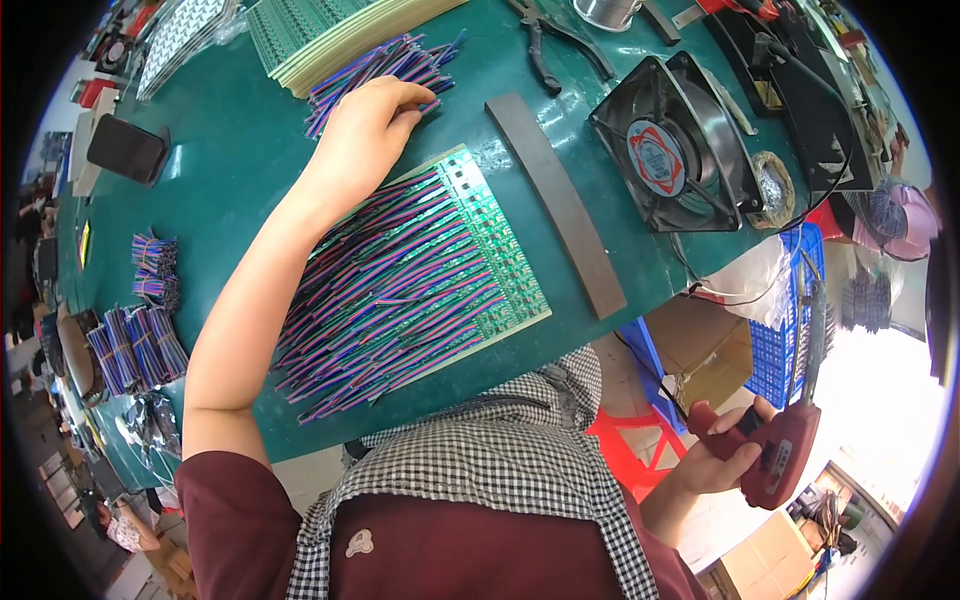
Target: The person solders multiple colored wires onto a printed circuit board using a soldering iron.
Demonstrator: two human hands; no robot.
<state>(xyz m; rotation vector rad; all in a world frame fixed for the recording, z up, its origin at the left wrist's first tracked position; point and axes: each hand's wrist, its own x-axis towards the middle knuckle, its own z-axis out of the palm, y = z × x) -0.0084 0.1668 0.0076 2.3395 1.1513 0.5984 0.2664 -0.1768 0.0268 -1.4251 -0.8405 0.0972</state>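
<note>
My left hand (370,135) reaches over a heap of thin blue, red and black wires (325,95), its thumb and fingertips pinched on wires at the heap's near right side. Closer to me lies a green circuit board panel (505,255), with many rows of the same wires fanned out leftward across it. Off to the right, beyond the table edge, my right hand (725,460) is wrapped round the dark red pistol grip of a soldering gun (785,455). Its long metal shaft points upward, away from the board.
A dark flat bar (555,200) lies right of the panel, with a black fan (665,150) beyond. Pliers (550,45), a solder spool (608,10) and stacked boards (330,40) line the far side. Wire bundles (140,345) and a phone (128,150) lie at left; a blue crate (785,300) stands right.
</note>
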